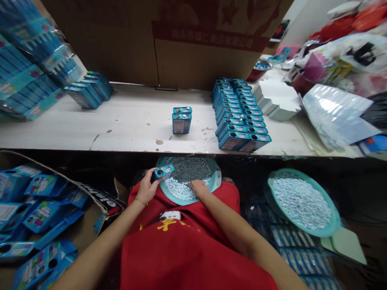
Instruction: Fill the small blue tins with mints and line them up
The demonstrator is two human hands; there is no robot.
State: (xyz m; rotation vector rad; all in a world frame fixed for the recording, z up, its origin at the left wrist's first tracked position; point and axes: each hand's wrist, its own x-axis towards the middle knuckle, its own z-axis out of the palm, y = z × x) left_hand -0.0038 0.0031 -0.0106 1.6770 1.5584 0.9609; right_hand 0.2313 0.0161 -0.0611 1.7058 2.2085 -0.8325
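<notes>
Head view: left hand (147,188) is gripping a blue box (164,171) over the basin (217,180), lower centre. Right hand (199,188), apart, is dipping into white pellets (179,189); can't tell if it's pinching any. Probably gathering; next move is calling for a steady box.
</notes>
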